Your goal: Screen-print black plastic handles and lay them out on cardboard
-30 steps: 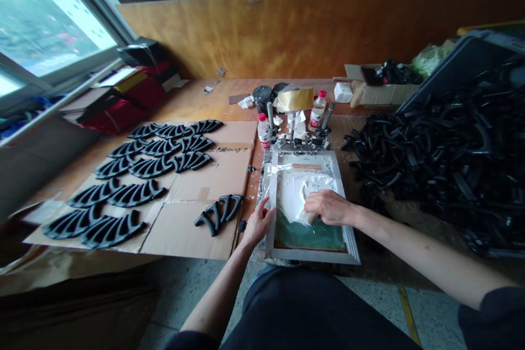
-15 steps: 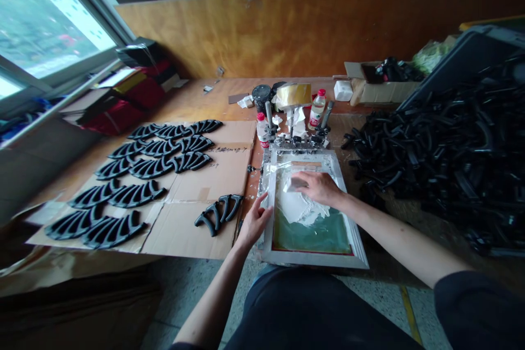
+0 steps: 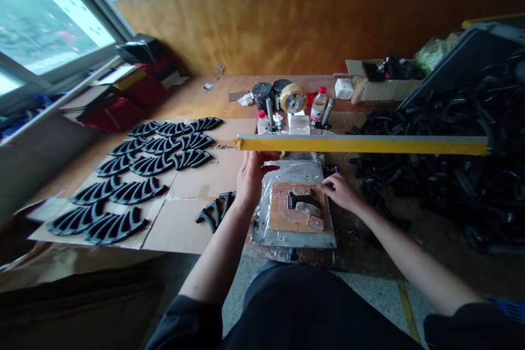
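Note:
A flat frame is tilted up, its near edge showing as a long yellow bar (image 3: 361,145). My left hand (image 3: 249,180) is raised just under the bar's left end, thumb and fingers apart, some fingertips hidden by the bar. Beneath lies a metal plate (image 3: 268,238) with a wooden board (image 3: 279,210) on it. One black curved part (image 3: 292,200) sits on the board between small blocks. At the board's upper right corner is my right hand (image 3: 339,191), its fingers closed together; whatever they hold, if anything, is too small to make out.
Rows of black ribbed parts (image 3: 137,191) lie on cardboard (image 3: 184,194) at the left. A large heap of black parts (image 3: 447,191) fills the right side. Behind the plate stand a red-capped bottle (image 3: 318,105), a dark jar (image 3: 261,95) and a tape roll (image 3: 293,98).
The frame with the white paste has swung up from the plate, uncovering the board and black part. My left hand has moved up; my right hand has left the white tool and moved to the right.

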